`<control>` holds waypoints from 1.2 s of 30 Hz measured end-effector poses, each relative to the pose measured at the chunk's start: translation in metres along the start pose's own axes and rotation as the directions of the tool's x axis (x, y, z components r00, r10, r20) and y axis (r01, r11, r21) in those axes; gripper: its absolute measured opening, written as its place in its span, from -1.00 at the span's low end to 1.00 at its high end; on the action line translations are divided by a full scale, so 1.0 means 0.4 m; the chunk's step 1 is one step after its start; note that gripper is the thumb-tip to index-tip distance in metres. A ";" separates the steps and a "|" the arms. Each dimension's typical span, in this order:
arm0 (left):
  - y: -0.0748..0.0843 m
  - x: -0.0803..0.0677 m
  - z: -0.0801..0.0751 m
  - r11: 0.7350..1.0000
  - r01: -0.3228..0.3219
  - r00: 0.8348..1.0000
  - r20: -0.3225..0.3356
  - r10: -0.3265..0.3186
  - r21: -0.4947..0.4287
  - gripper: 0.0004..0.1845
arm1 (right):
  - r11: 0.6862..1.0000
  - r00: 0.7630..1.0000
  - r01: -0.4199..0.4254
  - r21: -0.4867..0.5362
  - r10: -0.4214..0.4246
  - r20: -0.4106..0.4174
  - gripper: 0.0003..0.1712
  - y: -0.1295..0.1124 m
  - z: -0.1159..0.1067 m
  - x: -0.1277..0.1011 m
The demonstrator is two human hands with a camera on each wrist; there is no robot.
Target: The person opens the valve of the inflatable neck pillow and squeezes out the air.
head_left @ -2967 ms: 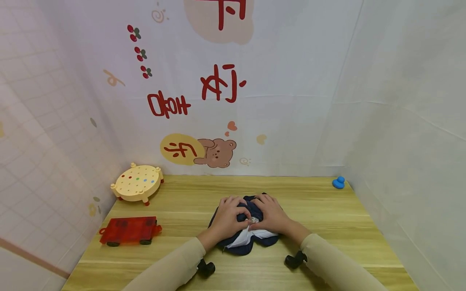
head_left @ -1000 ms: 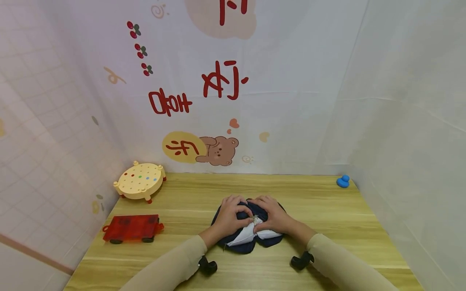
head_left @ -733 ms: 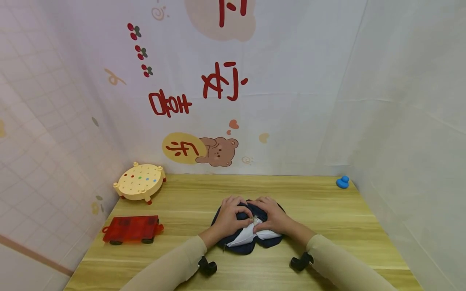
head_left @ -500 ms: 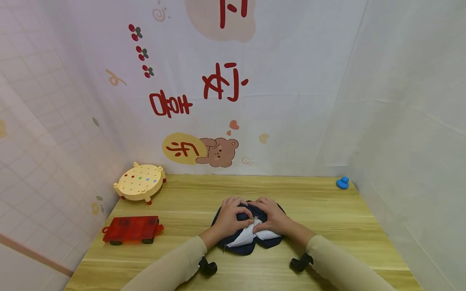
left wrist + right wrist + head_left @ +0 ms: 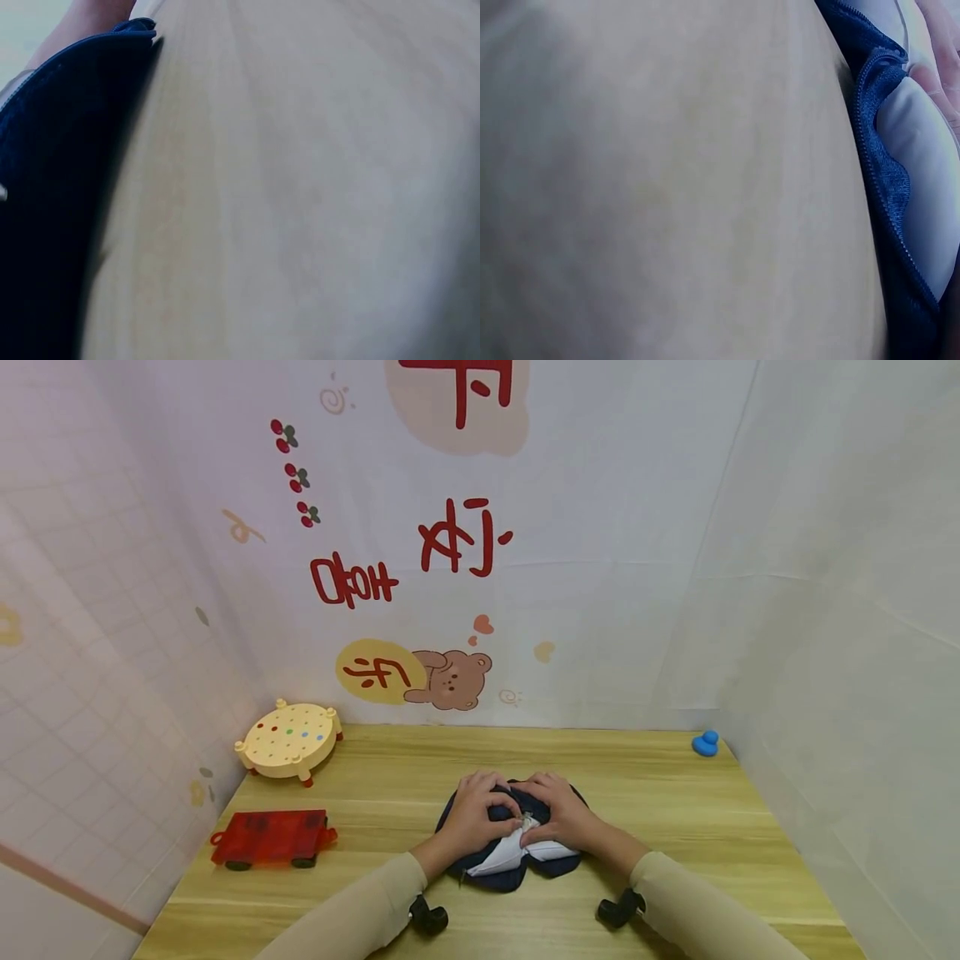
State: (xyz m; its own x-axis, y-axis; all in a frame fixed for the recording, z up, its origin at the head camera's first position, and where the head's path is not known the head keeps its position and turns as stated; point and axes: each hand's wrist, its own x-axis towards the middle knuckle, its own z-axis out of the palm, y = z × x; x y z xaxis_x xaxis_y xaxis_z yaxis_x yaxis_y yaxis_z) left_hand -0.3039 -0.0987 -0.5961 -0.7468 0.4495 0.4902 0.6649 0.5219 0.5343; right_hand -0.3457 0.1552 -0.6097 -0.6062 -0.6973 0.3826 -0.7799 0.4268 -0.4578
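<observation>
Hands unmoved | both hands point(image 5: 517, 818) grip navy pouch point(image 5: 510, 872) | right wrist: zipper teeth point(image 5: 877, 161)

The zippered pouch point(image 5: 512, 852) is dark navy blue with a white lining showing at its opening, and it lies on a pale yellow wood-grain tabletop point(image 5: 660, 827). The toy wagon point(image 5: 272, 838) is translucent red with black wheels; the round peg board point(image 5: 289, 741) is cream, dotted red, yellow, green and blue. The small duck point(image 5: 705, 743) is bright blue, and both sleeves point(image 5: 358, 918) are beige.
</observation>
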 end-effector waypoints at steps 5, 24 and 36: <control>-0.001 -0.001 -0.001 1.000 0.015 1.000 0.010 -0.015 -0.007 -0.90 | 1.000 1.000 0.006 -0.009 -0.006 0.003 0.07 0.004 0.005 0.003; -0.008 0.003 0.007 1.000 0.002 1.000 0.013 -0.002 0.004 -0.89 | 0.999 1.000 0.025 0.034 -0.025 -0.009 -0.05 -0.009 0.002 0.007; -0.014 -0.001 0.012 0.998 -0.022 1.000 -0.020 0.021 -0.053 -0.90 | 0.998 0.999 0.023 0.058 -0.021 -0.032 -0.15 -0.005 0.012 0.005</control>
State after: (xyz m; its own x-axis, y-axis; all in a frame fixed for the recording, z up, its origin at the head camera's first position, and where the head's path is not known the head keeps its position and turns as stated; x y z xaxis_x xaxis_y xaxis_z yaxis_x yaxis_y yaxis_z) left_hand -0.3075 -0.0984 -0.6026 -0.7323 0.4457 0.5149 0.6810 0.4724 0.5595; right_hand -0.3444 0.1503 -0.6118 -0.5939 -0.6877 0.4175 -0.7834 0.3762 -0.4947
